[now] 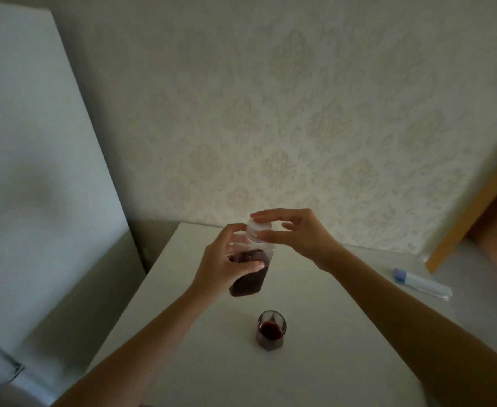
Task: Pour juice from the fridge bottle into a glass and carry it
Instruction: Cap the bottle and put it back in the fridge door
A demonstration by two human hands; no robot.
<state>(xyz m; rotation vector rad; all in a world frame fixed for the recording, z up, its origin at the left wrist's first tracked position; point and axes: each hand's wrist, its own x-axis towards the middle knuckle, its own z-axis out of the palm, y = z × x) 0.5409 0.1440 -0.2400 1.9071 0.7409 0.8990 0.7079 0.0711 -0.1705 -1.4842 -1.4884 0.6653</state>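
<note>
Above the white counter (314, 362), the left hand (226, 265) grips a clear square plastic bottle of dark red juice (251, 271), while the right hand (297, 233) pinches its white screw cap (259, 229). A small faceted glass (271, 330) holding dark juice stands near, just below the bottle. A white fridge (35, 171) rises at left, and a clear tube with a blue cap (420, 283) lies at far right.

White table (314, 377) against patterned wall — plain matte top. Small glass (271, 330) stands upright on it near middle, dark red juice in bottom. Beyond table's right edge, lower pale surface (482, 318) — white tube with blue cap (420, 282) lies there on its side.
</note>
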